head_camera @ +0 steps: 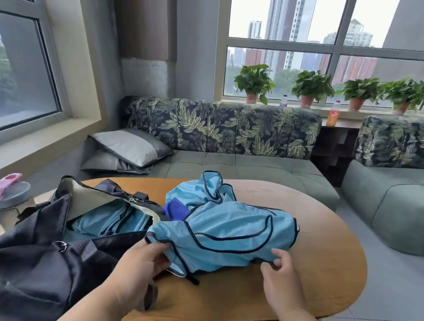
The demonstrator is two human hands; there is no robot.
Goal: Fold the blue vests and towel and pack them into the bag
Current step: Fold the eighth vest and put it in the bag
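The left hand (pixel 148 255) and right hand (pixel 278 270) each pinch the near edge of a light-blue mesh vest with dark trim (pixel 225 232) on the oval wooden desk (pixel 326 269), beside the open black fabric bag (pixel 40 245).

Shiny light-blue mesh cloth vest (pixel 225 232), matt black fabric bag (pixel 39 253), smooth wooden table (pixel 326 269).

Two bare forearms, left hand (pixel 142 260) and right hand (pixel 280 275) ungloved; no sleeves, rings, watch visible. Dark clothing at bottom right edge.
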